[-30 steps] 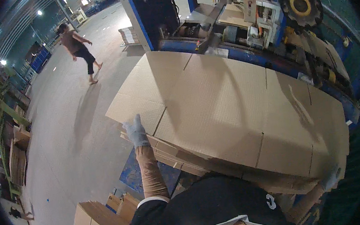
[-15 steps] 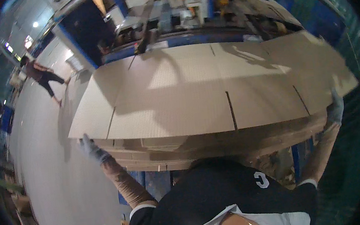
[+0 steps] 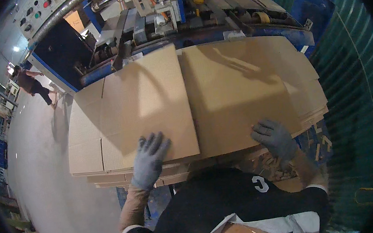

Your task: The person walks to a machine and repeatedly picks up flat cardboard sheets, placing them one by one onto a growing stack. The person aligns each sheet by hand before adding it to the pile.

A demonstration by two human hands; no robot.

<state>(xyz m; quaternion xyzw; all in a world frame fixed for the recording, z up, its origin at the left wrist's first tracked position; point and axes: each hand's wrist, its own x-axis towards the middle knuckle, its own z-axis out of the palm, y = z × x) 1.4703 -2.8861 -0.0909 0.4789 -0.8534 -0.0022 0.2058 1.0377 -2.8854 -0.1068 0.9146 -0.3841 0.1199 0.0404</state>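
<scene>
laying the left hand (image 3: pixel 149 162) open, with fingers spread, over the near edge of a left cardboard panel (image 3: pixel 156 105). reaching with the right hand (image 3: pixel 275 137) onto the near right corner of a right cardboard panel (image 3: pixel 240 96), with fingers slightly bent; cannot tell whether pinching it. seeing both panels side by side, split by a dark narrow gap, on top of a stack of slotted cardboard sheets (image 3: pixel 85 154) right in front of the body. beyond the stack, looking onto a blue-framed machine (image 3: pixel 161 27). near the right hand, lower down, a pile of cardboard scraps (image 3: pixel 275 166); farther right, a green corrugated wall (image 3: pixel 362 101). off to the left, another person (image 3: pixel 26 81) in mid-stride on the grey floor (image 3: pixel 45 173).
</scene>
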